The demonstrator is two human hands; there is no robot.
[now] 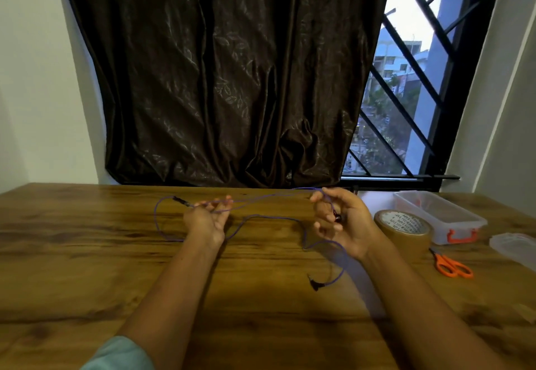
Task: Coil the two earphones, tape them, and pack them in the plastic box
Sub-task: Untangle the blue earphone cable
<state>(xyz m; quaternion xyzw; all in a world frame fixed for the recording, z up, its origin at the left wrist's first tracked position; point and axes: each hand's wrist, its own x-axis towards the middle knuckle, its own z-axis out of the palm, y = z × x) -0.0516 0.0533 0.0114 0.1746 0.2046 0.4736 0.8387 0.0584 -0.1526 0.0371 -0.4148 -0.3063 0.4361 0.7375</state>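
- Left hand point(207, 220) pinches the purple earphone cable point(272, 218) in a narrow grip
- Right hand point(342, 221) closes its grip on the same cable, earbud at the palm
- Slack and plug lie on the table point(87, 268)
- Tape roll point(403, 229), scissors point(452, 265) and open plastic box point(438, 214) sit right

Purple earphone cable point(269, 217), orange scissors point(452, 265), brown tape roll point(403, 229), leaf-patterned dark curtain point(226, 74).

Your left hand point(207, 220) and right hand point(345, 221) are bare, no rings or wristwear visible, forearms uncovered, with a pale teal sleeve point(119, 355) ending near your left elbow.
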